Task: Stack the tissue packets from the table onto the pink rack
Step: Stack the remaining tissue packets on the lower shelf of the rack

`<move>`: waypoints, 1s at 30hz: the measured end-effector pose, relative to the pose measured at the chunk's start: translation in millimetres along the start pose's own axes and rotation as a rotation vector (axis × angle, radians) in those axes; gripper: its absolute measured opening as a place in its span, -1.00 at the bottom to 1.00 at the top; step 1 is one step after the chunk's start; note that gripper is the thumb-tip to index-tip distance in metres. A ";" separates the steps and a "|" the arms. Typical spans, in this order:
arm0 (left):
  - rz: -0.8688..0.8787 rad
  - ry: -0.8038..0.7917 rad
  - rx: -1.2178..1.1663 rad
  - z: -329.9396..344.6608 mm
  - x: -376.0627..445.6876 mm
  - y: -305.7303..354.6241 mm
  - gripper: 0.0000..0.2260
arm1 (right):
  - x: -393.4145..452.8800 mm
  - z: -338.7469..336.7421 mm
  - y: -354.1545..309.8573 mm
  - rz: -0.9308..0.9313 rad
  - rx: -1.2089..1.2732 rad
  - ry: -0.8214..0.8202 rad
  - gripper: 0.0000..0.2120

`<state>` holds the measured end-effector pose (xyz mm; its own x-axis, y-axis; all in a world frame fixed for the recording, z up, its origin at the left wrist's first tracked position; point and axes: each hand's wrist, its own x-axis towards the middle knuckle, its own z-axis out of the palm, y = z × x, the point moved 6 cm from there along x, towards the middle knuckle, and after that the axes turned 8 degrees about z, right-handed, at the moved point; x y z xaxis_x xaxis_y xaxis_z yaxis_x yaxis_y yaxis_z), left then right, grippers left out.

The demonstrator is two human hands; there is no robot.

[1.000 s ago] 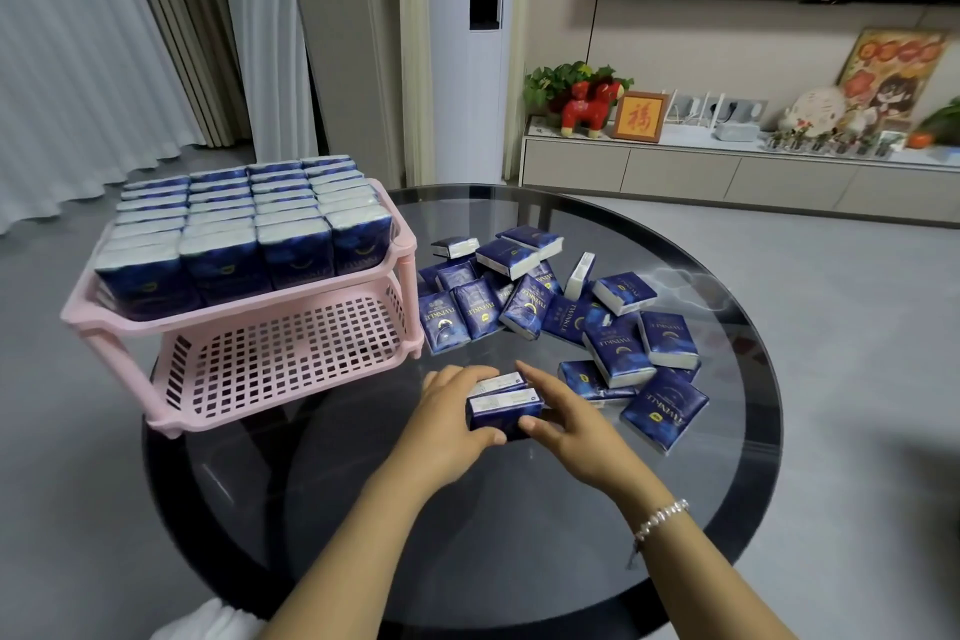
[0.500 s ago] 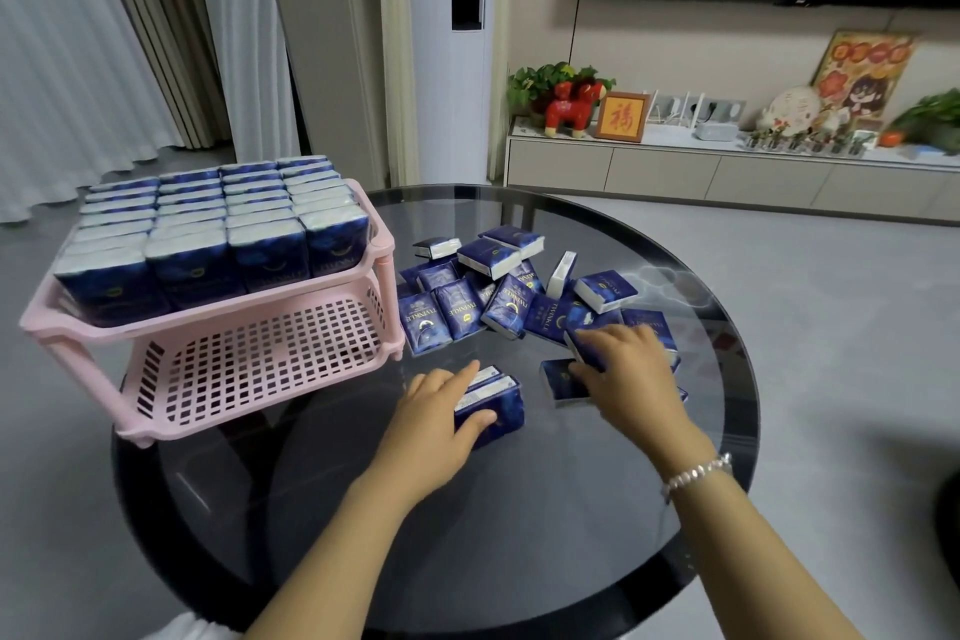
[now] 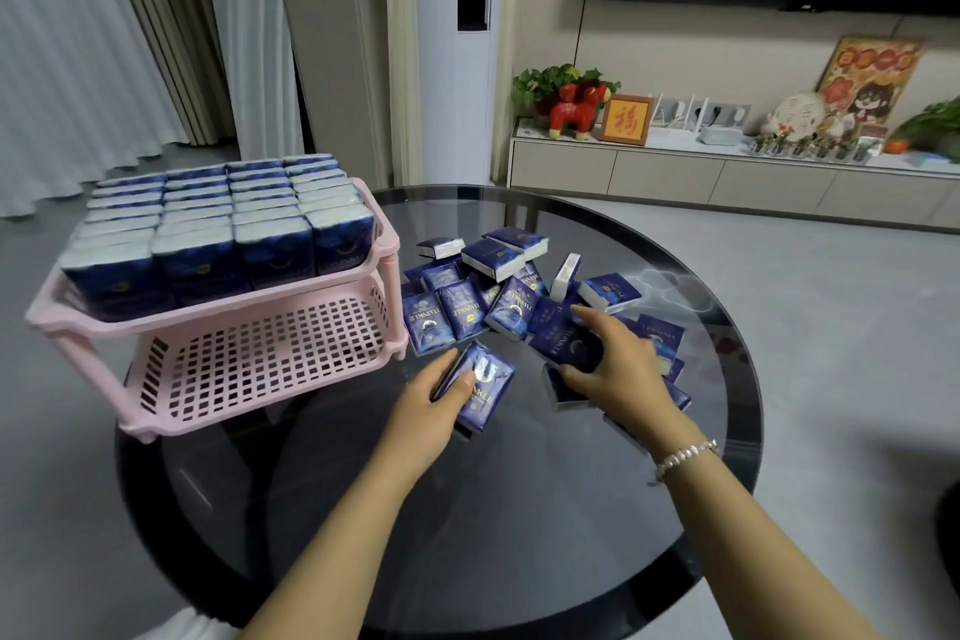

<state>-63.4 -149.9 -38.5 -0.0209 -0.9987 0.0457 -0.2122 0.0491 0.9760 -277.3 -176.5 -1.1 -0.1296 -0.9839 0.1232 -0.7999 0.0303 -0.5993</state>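
The left hand grips a small stack of tissue packets near the pink rack, seemingly to carry several at once, while the right hand closes on another packet from the loose pile just right of the rack's bare lower shelf.

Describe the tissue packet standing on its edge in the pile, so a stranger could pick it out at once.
Start at the round dark glass table and find the pile of blue tissue packets to the right of the pink rack. Toward the pile's far right, beyond the right hand, one upright packet stands on edge. It alone shows its pale white side; its neighbours lie flat or lean, blue faces up.
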 end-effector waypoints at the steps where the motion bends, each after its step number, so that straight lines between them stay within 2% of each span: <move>1: -0.014 -0.020 -0.001 -1.1 -1.7 3.0 -0.65 | -5.2 2.6 -4.2 -0.015 0.152 -0.063 -0.40; 3: -0.044 -0.071 0.019 -3.1 -2.6 5.5 -0.66 | -14.9 7.2 -15.9 -0.085 0.313 -0.177 -0.41; 7: -0.068 -0.166 0.071 -4.1 -4.4 5.3 -0.75 | -26.8 14.2 -35.4 -0.205 0.362 -0.328 -0.46; 9: -0.102 -0.194 0.069 -4.6 -2.4 -0.9 -0.62 | -30.4 16.0 -42.7 -0.245 0.333 -0.405 -0.49; 12: -0.236 -0.227 -0.015 -5.4 -2.7 -15.2 -0.27 | -31.5 19.2 -47.4 -0.261 0.349 -0.560 -0.50; 13: -0.263 -0.251 -0.062 -3.8 -3.6 -18.1 -0.21 | -31.6 20.2 -48.7 -0.264 0.350 -0.612 -0.49; 14: -0.260 -0.277 -0.070 -2.6 -4.1 -19.6 -0.23 | -31.2 22.1 -49.8 -0.274 0.339 -0.655 -0.47; 16: -0.193 -0.282 -0.033 -1.5 -5.0 -10.1 -0.46 | -31.1 26.2 -52.9 -0.306 0.341 -0.709 -0.44; 18: -0.146 -0.223 -0.062 -4.0 -2.0 -7.9 -0.75 | -30.1 28.5 -53.7 -0.264 0.466 -0.716 -0.40; 20: -0.098 -0.193 -0.117 -8.0 -1.4 -1.5 -0.86 | -27.0 29.6 -49.1 -0.170 0.592 -0.659 -0.38; 22: 0.029 -0.199 -0.025 -15.1 -0.7 7.8 -0.79 | -25.7 34.7 -42.3 -0.116 0.562 -0.632 -0.37; 25: 0.190 -0.255 0.173 -17.4 -2.9 13.4 -0.54 | -30.5 49.1 -36.6 -0.081 0.437 -0.714 -0.36; 30: 0.224 -0.366 0.385 -5.4 -6.6 5.0 -0.40 | -32.9 63.5 -28.2 -0.127 0.169 -0.642 -0.28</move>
<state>-59.1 -143.1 -32.7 -0.4281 -0.8983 0.0989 -0.5024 0.3275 0.8002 -213.2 -156.2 -38.4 0.3753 -0.8890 -0.2622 -0.6767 -0.0695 -0.7330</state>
